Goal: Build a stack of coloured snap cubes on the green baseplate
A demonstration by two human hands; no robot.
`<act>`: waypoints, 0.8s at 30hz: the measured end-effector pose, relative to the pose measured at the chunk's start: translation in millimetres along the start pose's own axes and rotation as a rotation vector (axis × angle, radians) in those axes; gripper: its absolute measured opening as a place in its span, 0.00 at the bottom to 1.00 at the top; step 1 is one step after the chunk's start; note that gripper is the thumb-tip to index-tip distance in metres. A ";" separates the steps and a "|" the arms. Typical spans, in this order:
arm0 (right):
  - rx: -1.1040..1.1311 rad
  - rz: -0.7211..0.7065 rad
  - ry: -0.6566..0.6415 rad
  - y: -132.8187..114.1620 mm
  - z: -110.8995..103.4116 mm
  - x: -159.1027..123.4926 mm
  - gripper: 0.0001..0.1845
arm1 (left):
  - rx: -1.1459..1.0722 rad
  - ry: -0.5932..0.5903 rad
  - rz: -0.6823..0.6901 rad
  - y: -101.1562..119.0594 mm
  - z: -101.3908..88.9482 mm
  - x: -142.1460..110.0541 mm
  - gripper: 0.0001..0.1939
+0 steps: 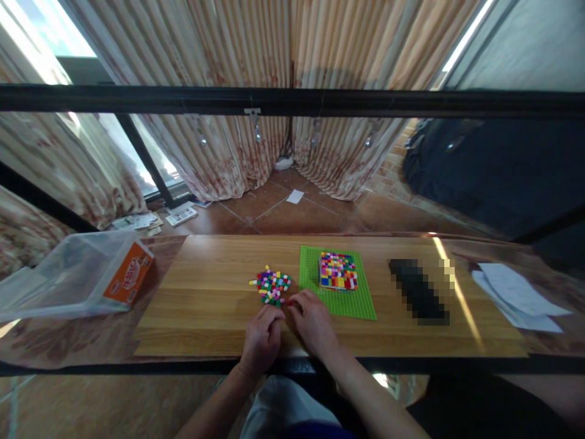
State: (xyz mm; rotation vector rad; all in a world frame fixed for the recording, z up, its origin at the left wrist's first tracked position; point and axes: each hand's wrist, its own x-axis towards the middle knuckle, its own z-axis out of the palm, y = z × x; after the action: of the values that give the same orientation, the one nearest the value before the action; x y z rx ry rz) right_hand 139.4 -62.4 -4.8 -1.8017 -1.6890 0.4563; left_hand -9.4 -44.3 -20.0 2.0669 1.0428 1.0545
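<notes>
A loose heap of small coloured toy bricks [273, 283] lies on the wooden board, just beyond my hands. My left hand [264, 335] is at the near edge of the heap with its fingers curled together; what they hold, if anything, is hidden. My right hand [313, 320] lies between the heap and the green baseplate [350, 308], its thumb and forefinger pinched on what looks like a small red brick [289, 300]. On the baseplate sits a square block of many-coloured bricks [338, 271], built up in layers.
A clear plastic bin [77, 268] with an orange label stands at the left. A pixelated dark object [418, 291] lies right of the baseplate, with white papers [518, 296] further right. A black bar [292, 102] crosses beyond the table, before striped curtains [228, 42].
</notes>
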 end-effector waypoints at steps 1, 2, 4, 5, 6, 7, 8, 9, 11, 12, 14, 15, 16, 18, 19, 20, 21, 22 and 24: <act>0.049 0.009 0.026 2.7 -3.6 -1.7 0.06 | 0.003 -0.005 0.001 -0.5 0.2 -0.2 0.11; 0.091 0.021 0.058 5.7 -8.5 -3.0 0.05 | 0.006 -0.008 0.001 -0.7 0.3 -0.3 0.11; 0.147 0.040 0.133 12.6 -21.6 -3.7 0.05 | 0.009 -0.015 0.003 -0.6 0.6 0.0 0.11; 0.158 0.045 0.174 16.6 -28.9 -2.8 0.05 | 0.010 -0.020 0.004 -0.4 0.8 0.2 0.11; 0.156 0.049 0.212 20.8 -36.1 -0.8 0.05 | 0.011 -0.025 0.005 -0.3 0.9 0.4 0.11; 0.139 0.054 0.248 25.3 -42.6 2.0 0.05 | 0.011 -0.030 0.005 -0.2 1.1 0.5 0.11; 0.113 0.056 0.277 29.9 -48.1 5.6 0.06 | 0.012 -0.034 0.006 -0.2 1.2 0.4 0.11; 0.084 0.055 0.303 34.5 -52.2 9.7 0.06 | 0.013 -0.038 0.007 -0.3 1.3 0.3 0.11; 0.025 0.042 0.336 42.6 -56.2 18.0 0.08 | 0.015 -0.041 0.007 -0.8 1.4 -0.1 0.11; -0.003 0.035 0.346 46.0 -56.3 21.6 0.08 | 0.017 -0.042 0.008 -1.0 1.5 -0.3 0.11; -0.059 0.024 0.361 50.9 -54.2 27.0 0.09 | 0.023 -0.045 0.008 -1.3 1.6 -0.3 0.11; -0.086 0.020 0.369 52.6 -52.6 28.5 0.10 | 0.025 -0.048 0.008 -1.4 1.7 -0.2 0.11; -0.111 0.016 0.379 54.0 -50.9 29.4 0.10 | 0.025 -0.052 0.007 -1.5 1.8 0.0 0.11; -0.146 -0.004 0.399 55.9 -48.0 29.7 0.11 | 0.026 -0.061 0.002 -1.7 1.9 0.2 0.11; -0.163 -0.020 0.409 56.8 -46.9 29.4 0.11 | 0.026 -0.065 0.000 -1.7 2.0 0.3 0.11; -0.182 -0.042 0.421 57.6 -46.0 28.9 0.11 | 0.024 -0.069 0.000 -1.8 2.0 0.2 0.11; -0.202 -0.069 0.438 58.3 -45.1 28.3 0.11 | 0.022 -0.070 0.002 -1.7 2.0 0.1 0.11; -0.225 -0.100 0.457 58.9 -44.4 27.8 0.11 | 0.020 -0.070 0.004 -1.7 2.0 0.0 0.11; -0.274 -0.166 0.487 59.9 -43.2 26.8 0.12 | 0.017 -0.070 0.006 -1.4 1.9 -0.1 0.11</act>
State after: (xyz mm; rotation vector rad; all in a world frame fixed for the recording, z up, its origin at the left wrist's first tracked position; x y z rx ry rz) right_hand 215.8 -44.2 -6.7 -1.7544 -1.5818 -0.2816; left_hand -8.3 -43.9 -22.1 2.1061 1.0147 0.9725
